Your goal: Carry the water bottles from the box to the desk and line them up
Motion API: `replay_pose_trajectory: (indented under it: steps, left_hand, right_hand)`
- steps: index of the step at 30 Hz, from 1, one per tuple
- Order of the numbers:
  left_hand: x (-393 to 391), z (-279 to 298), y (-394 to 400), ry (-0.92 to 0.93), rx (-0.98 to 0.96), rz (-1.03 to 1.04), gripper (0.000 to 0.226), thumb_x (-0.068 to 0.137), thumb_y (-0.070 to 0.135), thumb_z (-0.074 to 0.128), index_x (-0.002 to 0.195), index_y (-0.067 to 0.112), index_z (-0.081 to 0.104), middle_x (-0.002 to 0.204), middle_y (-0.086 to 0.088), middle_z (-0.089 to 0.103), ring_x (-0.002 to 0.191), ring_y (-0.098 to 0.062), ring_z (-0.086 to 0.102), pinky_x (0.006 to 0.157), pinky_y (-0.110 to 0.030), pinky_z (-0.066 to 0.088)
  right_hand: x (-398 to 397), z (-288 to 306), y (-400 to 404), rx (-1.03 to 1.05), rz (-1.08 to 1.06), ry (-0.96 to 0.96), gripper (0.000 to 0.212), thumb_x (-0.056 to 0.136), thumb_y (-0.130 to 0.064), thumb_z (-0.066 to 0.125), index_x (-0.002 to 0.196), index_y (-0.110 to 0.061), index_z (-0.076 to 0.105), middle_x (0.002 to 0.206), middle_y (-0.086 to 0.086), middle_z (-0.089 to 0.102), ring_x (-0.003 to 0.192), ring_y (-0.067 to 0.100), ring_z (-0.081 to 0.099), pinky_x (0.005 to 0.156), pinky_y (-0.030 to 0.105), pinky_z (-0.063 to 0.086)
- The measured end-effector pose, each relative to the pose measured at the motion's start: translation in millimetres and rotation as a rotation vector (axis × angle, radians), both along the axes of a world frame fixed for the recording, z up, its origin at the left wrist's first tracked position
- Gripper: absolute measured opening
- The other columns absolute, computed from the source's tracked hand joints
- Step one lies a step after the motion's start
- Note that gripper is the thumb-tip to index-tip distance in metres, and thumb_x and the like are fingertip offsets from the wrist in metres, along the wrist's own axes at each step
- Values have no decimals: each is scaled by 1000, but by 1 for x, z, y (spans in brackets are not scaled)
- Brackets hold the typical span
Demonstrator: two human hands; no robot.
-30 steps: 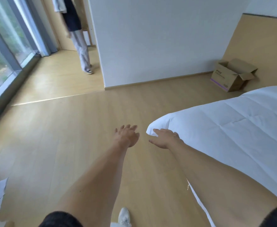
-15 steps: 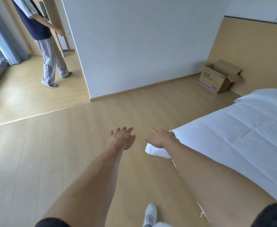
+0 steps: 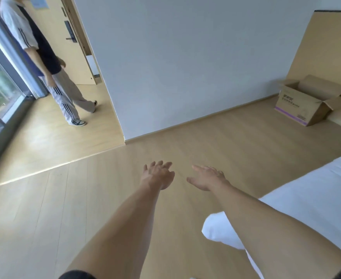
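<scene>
At the lower right of the frame, the white duvet corner of the bed (image 3: 314, 208) was seen to have slid down and behind the right forearm since a second before, when it lay under the fingertips; from this it was judged that the bed end was being passed and ground gained toward the box. Both arms were held stretched forward over the wooden floor (image 3: 44, 208). At frame centre the left hand (image 3: 158, 175) and the right hand (image 3: 206, 178) were kept flat with fingers straight, palms down, holding nothing, slightly apart. Farther off, at the right edge, the cardboard box (image 3: 304, 105) with its flaps open was found larger than before, against the tan wall panel; no bottles could be made out inside. At the upper left, a bystander (image 3: 44, 57) was seen beside a door.
</scene>
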State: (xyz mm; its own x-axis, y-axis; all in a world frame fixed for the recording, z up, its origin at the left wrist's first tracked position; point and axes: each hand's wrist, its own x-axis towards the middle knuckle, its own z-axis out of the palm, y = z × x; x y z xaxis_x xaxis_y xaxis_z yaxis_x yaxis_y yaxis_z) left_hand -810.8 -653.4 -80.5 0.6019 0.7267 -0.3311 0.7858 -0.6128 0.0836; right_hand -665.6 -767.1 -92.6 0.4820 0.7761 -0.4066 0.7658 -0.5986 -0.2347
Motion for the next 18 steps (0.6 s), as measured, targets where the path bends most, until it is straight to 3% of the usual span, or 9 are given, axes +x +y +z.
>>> replay_pose_trajectory:
  steps: [8,18]
  left_hand:
    - [110,4,87,16,-11,-91,56,104,48,29,158,34,26,160,2,33,149,-25,25,122,-50,16]
    - [296,-21,192,-13,-32,-374,55,103,45,29,157,36,27,158,3,36,147,-24,28,120,-48,19]
  right_hand:
    - [101,2,75,10,-89,2,72,93,-66,41,156,-35,25,160,3,34,148,25,29,118,49,23]
    - [245,-9,146,-88,-346,-74,65,97,-61,40,154,-34,29,157,5,37,146,26,31,117,48,24]
